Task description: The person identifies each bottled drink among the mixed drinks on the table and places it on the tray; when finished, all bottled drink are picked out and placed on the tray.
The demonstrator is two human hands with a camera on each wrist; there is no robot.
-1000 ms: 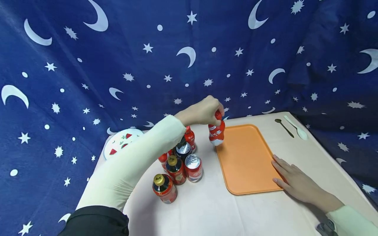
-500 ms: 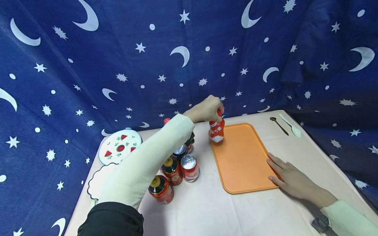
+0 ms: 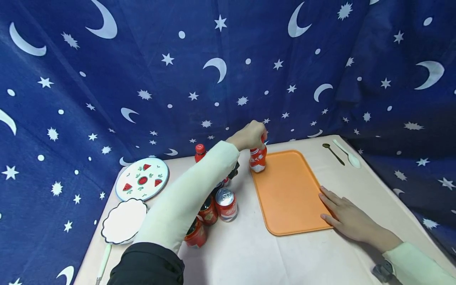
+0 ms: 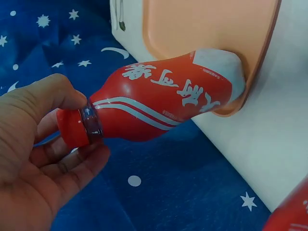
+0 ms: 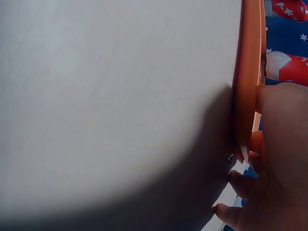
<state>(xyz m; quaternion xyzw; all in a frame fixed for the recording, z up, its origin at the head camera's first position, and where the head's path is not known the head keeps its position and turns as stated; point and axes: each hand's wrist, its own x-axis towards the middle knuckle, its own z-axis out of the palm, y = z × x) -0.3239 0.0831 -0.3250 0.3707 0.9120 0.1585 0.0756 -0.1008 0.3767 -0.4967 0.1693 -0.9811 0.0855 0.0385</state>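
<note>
My left hand [image 3: 251, 135] pinches the capped neck of a red plastic bottle [image 3: 257, 159] with a white base. In the left wrist view the bottle [image 4: 159, 98] leans at a slant, its base over one corner of the orange tray [image 4: 211, 29]. Thumb and fingers wrap the neck just below the red cap. On the tray's [image 3: 290, 198] right side rests my right hand [image 3: 350, 219], fingers stretched over the rim. The right wrist view has that hand [image 5: 288, 149] at the tray's edge, with the bottle's white base [image 5: 278, 66] beyond it.
Left of the tray stand a red can [image 3: 226, 204], dark-liquid bottles [image 3: 196, 234] and another red bottle [image 3: 200, 151], partly behind my left sleeve. Farther left lie a watermelon-patterned plate [image 3: 142, 180], a scalloped white dish [image 3: 124, 221] and a green-handled utensil [image 3: 104, 261]. Two spoons [image 3: 349, 155] lie at the right.
The bottle has come down to the tray's far left corner in my left hand. The head view has shifted, uncovering more plate and dish. My right hand stays on the tray edge.
</note>
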